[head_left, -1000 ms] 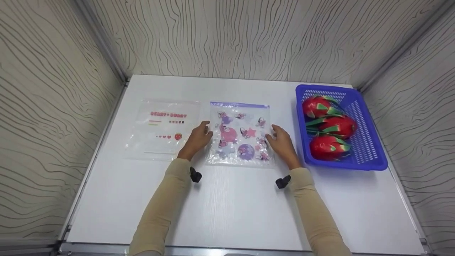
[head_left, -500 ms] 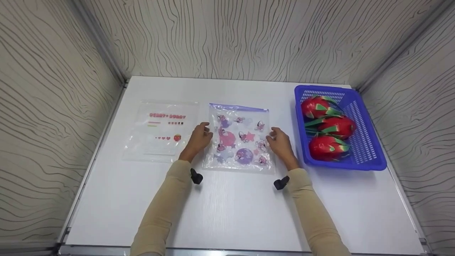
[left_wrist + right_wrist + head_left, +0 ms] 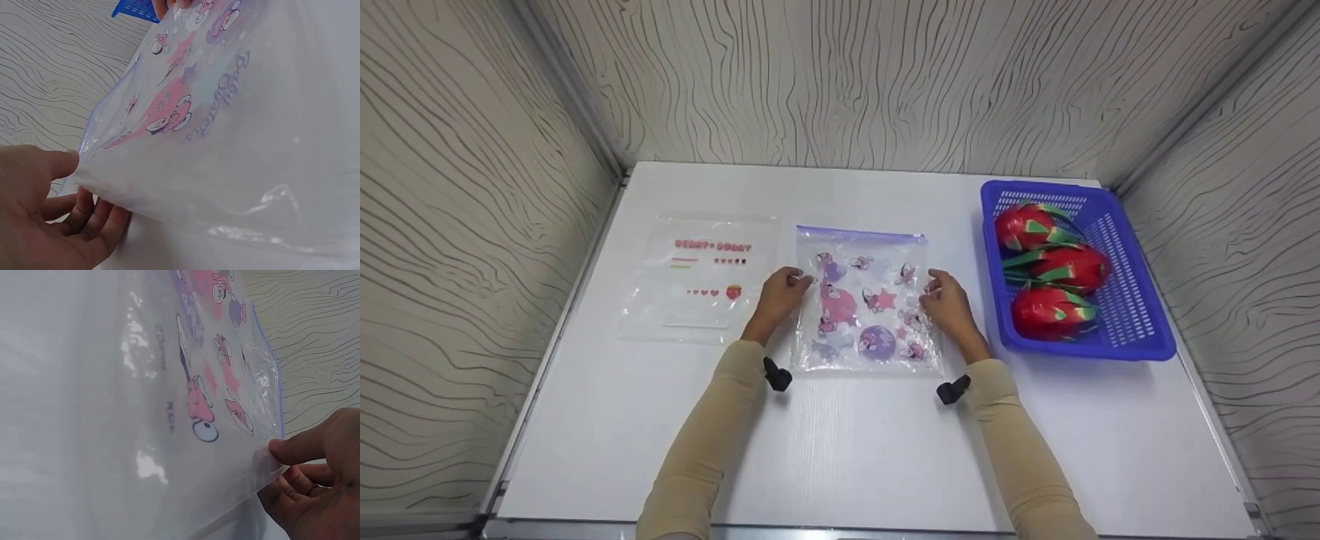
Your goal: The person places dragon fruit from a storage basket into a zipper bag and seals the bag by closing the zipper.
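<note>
A clear zip bag (image 3: 859, 307) with pink and purple cartoon prints and a purple zip strip lies in front of me at the table's middle. My left hand (image 3: 780, 298) pinches its left edge; in the left wrist view the thumb is on the edge of the bag (image 3: 169, 140) and the other fingers are curled below. On the opposite edge my right hand (image 3: 949, 304) pinches with thumb above and fingers beneath, as the right wrist view shows. The sheet (image 3: 225, 410) slopes up between the hands in both wrist views.
Left of my left hand, a second clear bag (image 3: 697, 311) with red lettering lies flat on the white table (image 3: 840, 450). At the right stands a blue plastic basket (image 3: 1144, 300) with three red dragon fruits (image 3: 1076, 268) in it. Patterned panels (image 3: 840, 82) wall the table in.
The printed zip bag has slid toward me, its purple strip now lower in the head view. My fingers have closed on both its side edges. Basket and second bag stay put.
</note>
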`<move>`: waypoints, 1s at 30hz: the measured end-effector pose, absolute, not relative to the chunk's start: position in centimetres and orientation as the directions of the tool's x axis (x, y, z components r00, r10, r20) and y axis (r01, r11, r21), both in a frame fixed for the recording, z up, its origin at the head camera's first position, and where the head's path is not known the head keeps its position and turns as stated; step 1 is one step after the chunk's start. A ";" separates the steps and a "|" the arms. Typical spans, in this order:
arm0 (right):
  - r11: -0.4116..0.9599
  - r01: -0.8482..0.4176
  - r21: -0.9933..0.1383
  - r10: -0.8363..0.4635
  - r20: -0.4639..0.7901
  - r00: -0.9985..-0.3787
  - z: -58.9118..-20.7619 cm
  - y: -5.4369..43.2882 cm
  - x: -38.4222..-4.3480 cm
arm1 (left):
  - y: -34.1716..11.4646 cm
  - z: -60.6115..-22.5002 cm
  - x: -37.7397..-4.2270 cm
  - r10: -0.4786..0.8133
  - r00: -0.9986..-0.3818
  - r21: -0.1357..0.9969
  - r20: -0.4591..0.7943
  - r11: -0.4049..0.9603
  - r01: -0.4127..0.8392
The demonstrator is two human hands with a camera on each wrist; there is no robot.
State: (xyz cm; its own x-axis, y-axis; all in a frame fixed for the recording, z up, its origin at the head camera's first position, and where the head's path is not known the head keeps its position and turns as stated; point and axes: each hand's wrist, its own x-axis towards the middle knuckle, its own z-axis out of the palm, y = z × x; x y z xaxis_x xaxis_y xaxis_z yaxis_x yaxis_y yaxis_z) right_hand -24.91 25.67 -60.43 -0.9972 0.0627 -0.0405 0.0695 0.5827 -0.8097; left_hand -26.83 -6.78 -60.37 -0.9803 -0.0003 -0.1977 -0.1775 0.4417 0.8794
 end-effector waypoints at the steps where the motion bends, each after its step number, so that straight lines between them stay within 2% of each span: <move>1: 0.573 0.074 -0.816 0.067 -0.043 -0.997 -60.3 25.6 -24.9 | -6.7 -60.4 -26.9 -0.002 -0.982 0.881 -0.189 0.441 -0.170; 11: 0.511 0.110 -0.853 0.090 -0.074 -0.993 -59.7 25.6 -24.8 | -7.0 -60.0 -26.9 -0.004 -0.988 0.939 -0.152 0.310 -0.146; 17: 0.462 0.052 -0.886 0.046 -0.035 -0.998 -58.9 25.2 -25.0 | -7.4 -58.9 -27.1 0.038 -0.990 0.975 -0.135 0.183 -0.126; 22: 0.386 0.016 -0.922 0.033 -0.004 -0.999 -58.4 24.9 -25.2 | -7.7 -58.1 -27.4 0.060 -0.995 0.991 -0.084 0.112 -0.077; 30: 0.196 0.059 -0.979 0.034 -0.053 -0.998 -57.1 24.6 -25.5 | -7.8 -57.4 -27.5 0.025 -1.000 0.994 -0.011 0.111 -0.008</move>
